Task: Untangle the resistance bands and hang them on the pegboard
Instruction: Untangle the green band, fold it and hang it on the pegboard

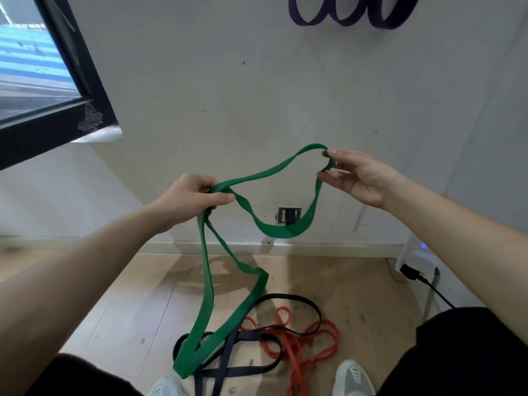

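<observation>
A wide green resistance band [205, 304] hangs between my hands in front of the wall. My left hand [188, 200] grips it where two strands cross, and a long loop drops from there toward the floor. My right hand [354, 175] pinches the band's upper right bend between thumb and fingers, with a short loop sagging between the hands. On the floor below lie a thin black band [303, 302], a dark navy band [228, 352] and a red-orange band [317, 341], overlapping in a tangle. A purple band [343, 15] hangs in loops on the wall at top right.
A dark-framed window [57, 90] juts out at upper left. A wall socket [289, 215] sits low on the wall. A white device with a black plug and cable [414, 277] stands at right by the skirting. My shoes [353, 378] stand beside the tangle.
</observation>
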Demonstrator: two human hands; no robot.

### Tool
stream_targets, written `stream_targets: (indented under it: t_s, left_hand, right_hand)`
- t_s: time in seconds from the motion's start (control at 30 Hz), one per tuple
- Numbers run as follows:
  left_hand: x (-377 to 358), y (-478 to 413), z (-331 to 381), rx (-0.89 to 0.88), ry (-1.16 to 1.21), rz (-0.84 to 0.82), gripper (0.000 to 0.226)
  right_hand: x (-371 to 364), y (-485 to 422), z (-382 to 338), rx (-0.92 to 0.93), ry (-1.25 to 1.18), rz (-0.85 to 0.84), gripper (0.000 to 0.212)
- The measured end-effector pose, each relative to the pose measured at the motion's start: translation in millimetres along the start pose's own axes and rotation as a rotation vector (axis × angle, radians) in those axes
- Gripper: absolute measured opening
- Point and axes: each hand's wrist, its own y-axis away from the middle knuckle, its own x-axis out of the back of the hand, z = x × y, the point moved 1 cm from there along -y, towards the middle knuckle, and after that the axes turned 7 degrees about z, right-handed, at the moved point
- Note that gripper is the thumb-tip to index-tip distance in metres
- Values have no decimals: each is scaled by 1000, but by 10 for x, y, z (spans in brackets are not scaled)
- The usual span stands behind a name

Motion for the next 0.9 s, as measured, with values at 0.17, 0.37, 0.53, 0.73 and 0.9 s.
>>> stream_targets:
  t_s: [0.17,0.37,0.53,0.73,0.9]
  left_hand:
    - [26,14,36,21,89,-15,28]
    - [-22,42,134,-3,163,-30,25]
    - [-152,98,276,-63,174,-98,27]
    - [-205,156,415,-160,219,-119,21]
    - [-192,185,421,-179,235,-156,31]
  right_hand:
    - [147,-26,51,186,882,-3,29]
    - [-4,26,164,305,1197,-90,27]
    - [-450,254,254,318,1044,-307,42]
    - [-850,491,383,397,931,-450,50]
    - [-856,527,304,437,827,-399,27]
